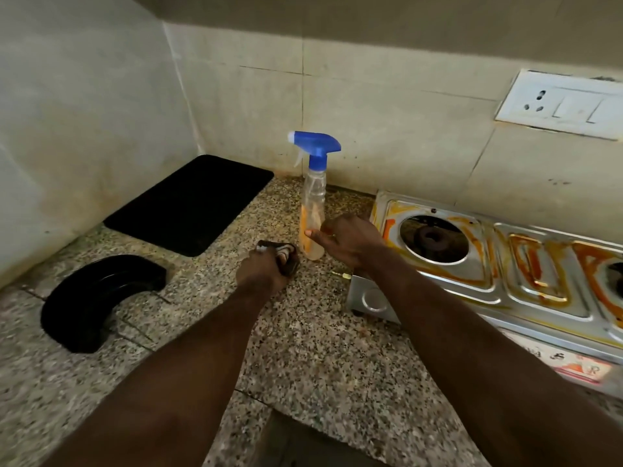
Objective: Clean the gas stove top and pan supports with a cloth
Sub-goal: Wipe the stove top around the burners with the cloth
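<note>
The speckled counter [303, 348] carries a black mat [188, 203] in its back left corner, a curved black piece [91, 298] near the left edge, an upright spray bottle [313, 203] and a stained stove [502, 264] at the right.

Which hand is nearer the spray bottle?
Right. The right hand has its thumb on the bottle, low down; the left hand grips the cloth just left of the bottle, not touching it.

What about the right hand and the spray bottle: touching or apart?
Cannot tell. In the head view the thumb of the right hand crosses the front of the spray bottle, but neither contact nor a gap shows plainly.
</note>
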